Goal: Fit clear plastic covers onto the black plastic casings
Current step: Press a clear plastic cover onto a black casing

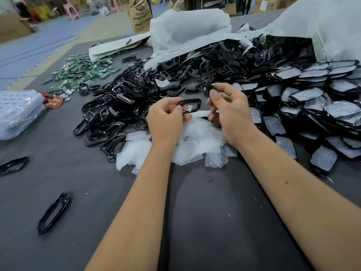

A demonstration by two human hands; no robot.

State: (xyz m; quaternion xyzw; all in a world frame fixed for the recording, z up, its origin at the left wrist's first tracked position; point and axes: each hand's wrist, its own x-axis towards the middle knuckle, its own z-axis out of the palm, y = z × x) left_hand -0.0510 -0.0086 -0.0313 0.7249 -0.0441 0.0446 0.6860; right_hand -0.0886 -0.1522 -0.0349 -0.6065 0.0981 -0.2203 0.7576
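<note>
Both hands hold 1 black frame above the clear covers.

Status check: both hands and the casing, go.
Left hand pinches black casing frame. Right hand pinches small black part. Clear covers heaped beneath. Nothing blocking.

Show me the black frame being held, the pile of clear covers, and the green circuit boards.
black frame (192,101), head view, its upper edge.
clear covers (197,141), head view, middle of the pile.
green circuit boards (84,72), head view, centre of the scatter.
</note>
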